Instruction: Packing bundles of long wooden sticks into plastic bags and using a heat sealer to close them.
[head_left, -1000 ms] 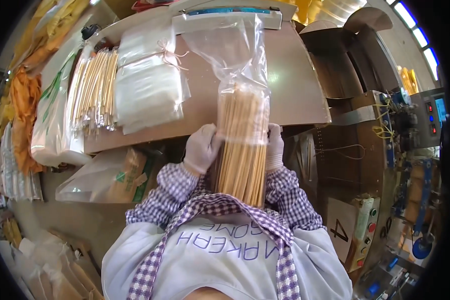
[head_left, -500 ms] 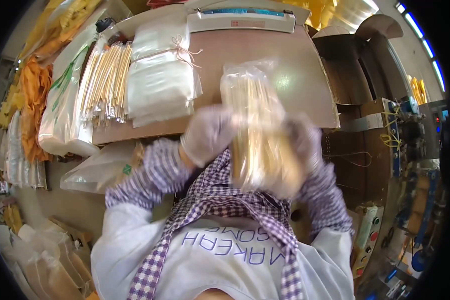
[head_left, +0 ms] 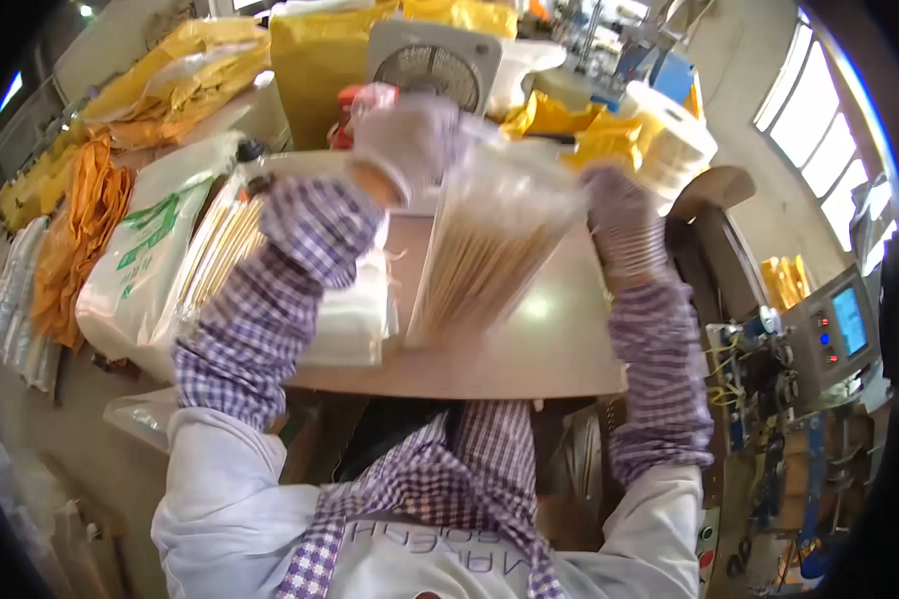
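A clear bag of light wooden sticks (head_left: 484,265), blurred, stands out over the brown tabletop (head_left: 559,354), slanting up toward the top right. My left hand (head_left: 410,145), gloved, grips it at the top left with fingers closed. At the upper right corner of the bag, my right hand (head_left: 614,220) has its fingers curled on the plastic, smeared by motion. A stack of clear flat bags (head_left: 345,329) lies left of the bag, partly under my left forearm. Beside that is a bundle of wrapped sticks (head_left: 220,260).
Large plastic packs (head_left: 140,270) and orange sacks (head_left: 80,250) line the left. Behind are yellow sacks (head_left: 320,60), a fan (head_left: 425,70) and a white roll (head_left: 674,140). A control panel (head_left: 839,329), machinery (head_left: 754,359) and a cardboard box (head_left: 709,240) stand right.
The bag of sticks has left my lap and moved forward over the tabletop. Both hands have risen and reached away from me, and the view has tilted up to show more behind the table.
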The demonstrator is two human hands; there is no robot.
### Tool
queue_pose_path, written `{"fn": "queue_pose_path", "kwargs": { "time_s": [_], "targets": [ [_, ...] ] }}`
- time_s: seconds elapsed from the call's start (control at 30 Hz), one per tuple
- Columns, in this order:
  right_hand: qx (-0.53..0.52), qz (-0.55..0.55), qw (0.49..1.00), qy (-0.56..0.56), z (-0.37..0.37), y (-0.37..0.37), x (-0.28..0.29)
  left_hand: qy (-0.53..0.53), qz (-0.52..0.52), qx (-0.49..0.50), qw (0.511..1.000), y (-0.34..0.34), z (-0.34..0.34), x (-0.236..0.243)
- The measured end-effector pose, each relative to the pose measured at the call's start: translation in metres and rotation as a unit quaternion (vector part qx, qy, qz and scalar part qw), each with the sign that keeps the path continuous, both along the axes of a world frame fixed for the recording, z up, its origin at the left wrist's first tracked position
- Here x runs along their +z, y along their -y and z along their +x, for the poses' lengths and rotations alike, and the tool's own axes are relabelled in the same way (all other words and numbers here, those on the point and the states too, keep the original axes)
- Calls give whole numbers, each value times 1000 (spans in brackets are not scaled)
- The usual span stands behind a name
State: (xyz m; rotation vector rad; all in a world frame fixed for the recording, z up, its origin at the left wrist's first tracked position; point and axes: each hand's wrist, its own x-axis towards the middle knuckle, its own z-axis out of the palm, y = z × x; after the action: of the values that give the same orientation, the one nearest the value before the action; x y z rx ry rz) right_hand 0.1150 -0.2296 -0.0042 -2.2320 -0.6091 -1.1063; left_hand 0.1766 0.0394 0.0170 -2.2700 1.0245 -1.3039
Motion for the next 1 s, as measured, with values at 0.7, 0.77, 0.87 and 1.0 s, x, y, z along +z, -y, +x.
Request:
{"fn": "queue_pose_path", "kwargs": {
  "time_s": [0.7,0.77,0.87,1.0],
  "targets": [
    [21,-130,983,-127,-56,-29,24,-514,-82,-15,854,-29,-34,37],
    [23,-84,991,-105,-61,-25,25,-506,-63,-8,860,-36,-34,16],
    [10,-83,991,-105,-52,-23,39,-369,-399,-135,829,-46,-38,-1],
    [-28,-47,986,-157,-14,-15,34,-406,-566,-302,651,-22,-46,-124]
  ]
}}
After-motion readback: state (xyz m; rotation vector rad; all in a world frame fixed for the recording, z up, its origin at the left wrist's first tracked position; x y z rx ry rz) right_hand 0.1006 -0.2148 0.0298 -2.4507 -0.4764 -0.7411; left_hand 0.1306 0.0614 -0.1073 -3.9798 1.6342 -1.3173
